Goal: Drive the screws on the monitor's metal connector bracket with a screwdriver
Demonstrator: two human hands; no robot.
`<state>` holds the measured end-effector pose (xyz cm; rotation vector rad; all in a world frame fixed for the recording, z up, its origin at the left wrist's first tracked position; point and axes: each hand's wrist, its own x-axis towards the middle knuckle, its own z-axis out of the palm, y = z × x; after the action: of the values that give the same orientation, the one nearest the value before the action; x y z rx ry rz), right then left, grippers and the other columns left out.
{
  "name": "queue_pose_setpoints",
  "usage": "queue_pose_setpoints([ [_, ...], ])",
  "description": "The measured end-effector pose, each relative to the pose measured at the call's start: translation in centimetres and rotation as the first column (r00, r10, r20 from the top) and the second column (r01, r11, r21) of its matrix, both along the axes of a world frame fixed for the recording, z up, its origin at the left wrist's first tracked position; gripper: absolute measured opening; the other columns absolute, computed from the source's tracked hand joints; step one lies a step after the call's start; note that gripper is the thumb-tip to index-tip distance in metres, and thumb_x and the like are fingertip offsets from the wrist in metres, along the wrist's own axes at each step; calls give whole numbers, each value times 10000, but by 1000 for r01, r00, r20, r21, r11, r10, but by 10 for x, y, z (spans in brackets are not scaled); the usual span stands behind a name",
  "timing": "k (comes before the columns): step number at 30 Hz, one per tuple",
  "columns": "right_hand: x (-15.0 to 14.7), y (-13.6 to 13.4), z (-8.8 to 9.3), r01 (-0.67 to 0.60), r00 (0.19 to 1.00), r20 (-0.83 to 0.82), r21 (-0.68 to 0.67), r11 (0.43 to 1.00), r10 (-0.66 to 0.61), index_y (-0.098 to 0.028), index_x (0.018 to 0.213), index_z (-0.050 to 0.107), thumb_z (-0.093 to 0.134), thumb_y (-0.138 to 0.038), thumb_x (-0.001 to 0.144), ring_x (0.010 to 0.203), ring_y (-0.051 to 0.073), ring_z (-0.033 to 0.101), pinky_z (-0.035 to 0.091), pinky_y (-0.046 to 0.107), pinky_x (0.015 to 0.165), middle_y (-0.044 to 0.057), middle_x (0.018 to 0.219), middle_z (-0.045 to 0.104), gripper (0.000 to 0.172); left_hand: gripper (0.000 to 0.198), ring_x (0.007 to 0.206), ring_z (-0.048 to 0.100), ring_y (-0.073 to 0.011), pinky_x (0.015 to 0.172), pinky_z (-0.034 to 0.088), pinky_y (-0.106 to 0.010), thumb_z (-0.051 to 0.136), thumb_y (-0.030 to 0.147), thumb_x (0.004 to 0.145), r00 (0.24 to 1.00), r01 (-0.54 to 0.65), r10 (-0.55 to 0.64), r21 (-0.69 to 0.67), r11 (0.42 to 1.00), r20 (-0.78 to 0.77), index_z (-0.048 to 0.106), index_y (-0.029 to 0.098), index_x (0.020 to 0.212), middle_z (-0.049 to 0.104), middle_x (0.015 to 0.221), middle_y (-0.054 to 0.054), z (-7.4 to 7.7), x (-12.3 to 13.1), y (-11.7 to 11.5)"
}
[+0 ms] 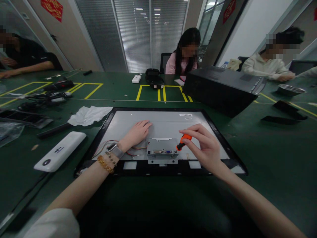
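An opened monitor panel [163,125] with a black frame lies on the green table in front of me. At its near middle sits a metal port bracket [159,145] with a blue video port and a wider white one. My right hand [206,148] pinches an orange and black screwdriver [184,140], its tip down at the bracket's right end. My left hand [137,132] rests flat on the panel's metal back, left of the bracket, fingers stretched out and holding nothing. Thin wires [131,153] run from under my left wrist towards the bracket.
A white power bank [60,150] with a cable and a crumpled white tissue [89,115] lie to the left. Tangled black cables [42,99] are farther back. A large black box-shaped casing [220,87] stands behind on the right, near a metal bowl [291,89]. Several people sit around the table.
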<state>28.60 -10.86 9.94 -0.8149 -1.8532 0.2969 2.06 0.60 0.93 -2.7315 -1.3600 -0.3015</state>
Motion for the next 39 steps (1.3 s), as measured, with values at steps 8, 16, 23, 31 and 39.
queue_pose_setpoints([
  [8, 1, -4, 0, -108, 994, -36, -117, 987, 105, -265, 1219, 616, 471, -84, 929, 945, 187, 629, 509, 372, 794, 47, 1030, 674, 371, 405, 1263, 479, -242, 1074, 376, -406, 352, 183, 989, 1000, -6, 6, -21, 1000, 3, 495, 130, 1364, 480, 1419, -134, 5, 1, -2],
  [16, 1, 0, -1, 17, 1000, 4, -5, 1000, -17, -268, 1102, 691, 647, -118, 858, 840, 169, 577, 482, 335, 717, 25, 922, 585, 291, 402, 1265, 476, -239, 1080, 368, -400, 374, 170, 983, 1000, 2, -2, -9, 1000, 16, 494, 124, 1364, 482, 1416, -135, 1, 0, -1],
  [23, 0, -2, -1, -33, 999, -37, -65, 997, 31, -282, 1305, 580, 525, -66, 897, 955, 193, 612, 515, 385, 812, 49, 1030, 645, 465, 398, 1247, 488, -234, 1073, 380, -396, 371, 172, 983, 1000, 9, -9, -6, 1000, 12, 501, 125, 1356, 492, 1403, -130, 3, 0, -1],
  [31, 0, -5, 1, -113, 993, -27, -91, 989, 111, -276, 1178, 665, 564, -86, 899, 1005, 190, 641, 526, 365, 831, 52, 1085, 687, 352, 395, 1241, 496, -236, 1075, 380, -393, 382, 175, 982, 1000, -2, 2, 15, 1000, -16, 509, 126, 1352, 499, 1399, -129, 3, 1, -1],
  [39, -1, -4, -2, -94, 995, -59, -162, 982, 85, -262, 1228, 610, 540, -123, 925, 927, 172, 671, 547, 348, 806, 43, 1036, 707, 341, 399, 1243, 499, -228, 1057, 395, -388, 363, 184, 981, 1000, 1, -1, 21, 1000, -8, 501, 138, 1353, 508, 1394, -121, 1, 0, 0],
])
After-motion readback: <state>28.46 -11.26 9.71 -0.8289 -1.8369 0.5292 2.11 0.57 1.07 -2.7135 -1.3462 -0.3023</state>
